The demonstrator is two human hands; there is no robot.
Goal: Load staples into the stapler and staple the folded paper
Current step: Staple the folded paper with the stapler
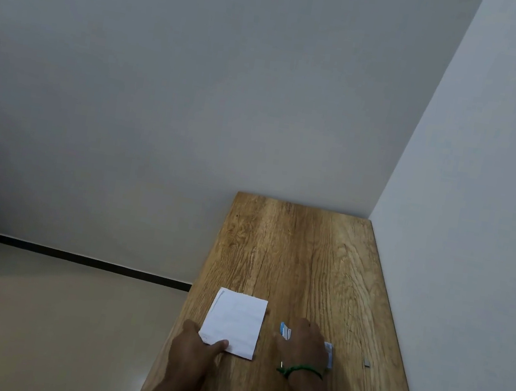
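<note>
A folded white paper [236,322] lies near the left edge of the wooden table [301,252]. My left hand [193,348] pinches its near left corner, thumb on top. My right hand [303,341] lies palm down over a blue and silver stapler [285,330], whose front end sticks out past the fingers; most of the stapler is hidden and whether the fingers grip it I cannot tell. A small white and blue box [329,353] peeks out from under the right side of that hand. A short grey strip of staples [367,363] rests on the table to the right.
The table stands in a corner, with walls behind it and along its right side [479,228]. Beige floor [48,314] lies to the left, below the table's left edge. A green band circles my right wrist [301,370].
</note>
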